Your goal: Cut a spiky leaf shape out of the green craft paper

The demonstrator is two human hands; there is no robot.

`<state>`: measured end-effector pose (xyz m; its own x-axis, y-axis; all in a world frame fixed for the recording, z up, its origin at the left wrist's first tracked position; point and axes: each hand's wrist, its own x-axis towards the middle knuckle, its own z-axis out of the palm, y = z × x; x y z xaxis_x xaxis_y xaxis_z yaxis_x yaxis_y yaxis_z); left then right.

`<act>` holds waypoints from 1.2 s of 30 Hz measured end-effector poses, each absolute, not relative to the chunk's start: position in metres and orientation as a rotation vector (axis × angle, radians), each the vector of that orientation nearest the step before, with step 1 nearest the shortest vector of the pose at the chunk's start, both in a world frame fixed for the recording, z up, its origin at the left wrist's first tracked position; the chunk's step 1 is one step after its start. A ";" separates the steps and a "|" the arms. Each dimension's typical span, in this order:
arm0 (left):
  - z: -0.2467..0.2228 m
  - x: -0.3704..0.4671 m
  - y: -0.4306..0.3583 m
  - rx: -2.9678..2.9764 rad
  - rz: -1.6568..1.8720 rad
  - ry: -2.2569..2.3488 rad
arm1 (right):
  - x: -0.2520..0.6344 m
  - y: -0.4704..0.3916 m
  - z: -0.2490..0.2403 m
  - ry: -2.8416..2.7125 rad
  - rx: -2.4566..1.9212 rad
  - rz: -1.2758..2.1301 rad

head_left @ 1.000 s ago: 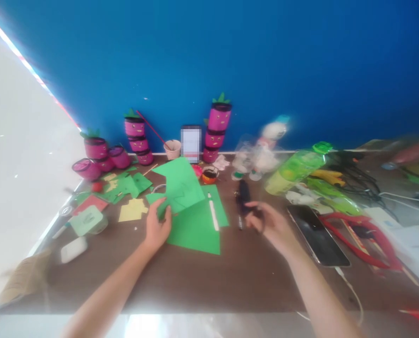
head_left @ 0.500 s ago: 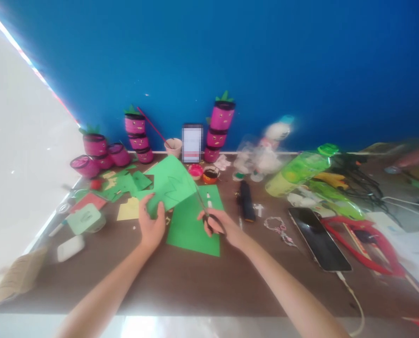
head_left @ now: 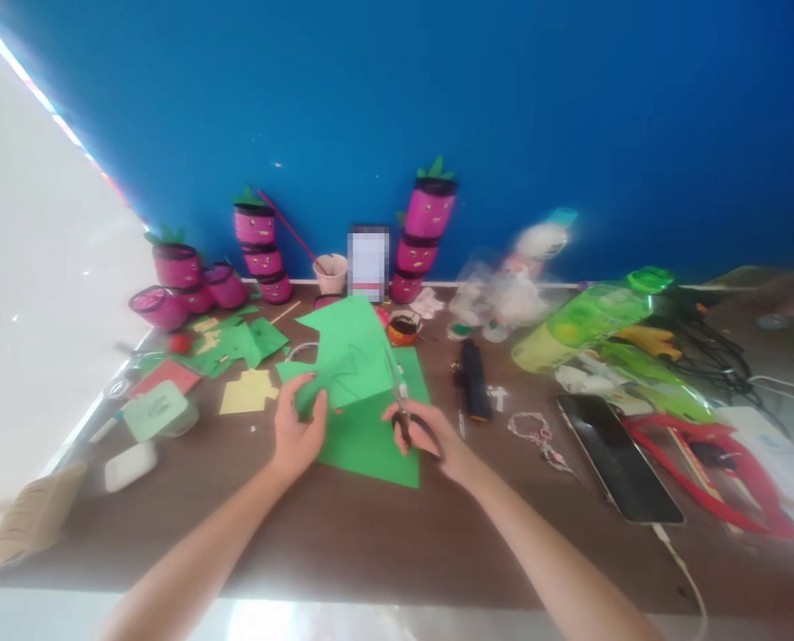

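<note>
My left hand (head_left: 302, 420) pinches the lower left edge of a green paper sheet (head_left: 357, 343), which is raised off the table and carries a drawn zigzag outline. In my right hand (head_left: 430, 432) is a pair of scissors (head_left: 403, 414), fingers through the dark handles. The blades point up and away along the right edge of the raised sheet; whether they touch the paper is hard to tell. Beneath lies a second, darker green sheet (head_left: 370, 454) flat on the table. Green scraps (head_left: 263, 341) and a pale yellow paper piece (head_left: 245, 393) rest left of my left hand.
Stacked magenta pots with faces (head_left: 427, 214) stand along the blue wall, with a white cup (head_left: 331, 274) and a blurred-out screen (head_left: 368, 263) between them. To the right are a dark glue-gun-like tool (head_left: 475, 383), a phone (head_left: 617, 458) on a cable and a green bottle (head_left: 590, 320).
The raised green sheet has turned and tipped lower in my left hand. Both hands have shifted slightly right in view, and the scissors now point more steeply upward.
</note>
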<state>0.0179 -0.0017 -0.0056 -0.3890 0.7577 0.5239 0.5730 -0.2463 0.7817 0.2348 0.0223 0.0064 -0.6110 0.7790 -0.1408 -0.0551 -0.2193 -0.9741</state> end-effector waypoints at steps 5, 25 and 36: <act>-0.006 0.018 -0.003 1.623 1.687 1.818 | 0.235 0.023 0.008 -1.468 -0.860 1.886; -0.007 0.019 -0.004 1.626 1.703 1.796 | 0.235 0.021 0.009 -1.503 -0.866 1.849; -0.008 0.018 -0.004 1.609 1.727 1.772 | 0.232 0.019 0.014 -1.616 -0.869 1.748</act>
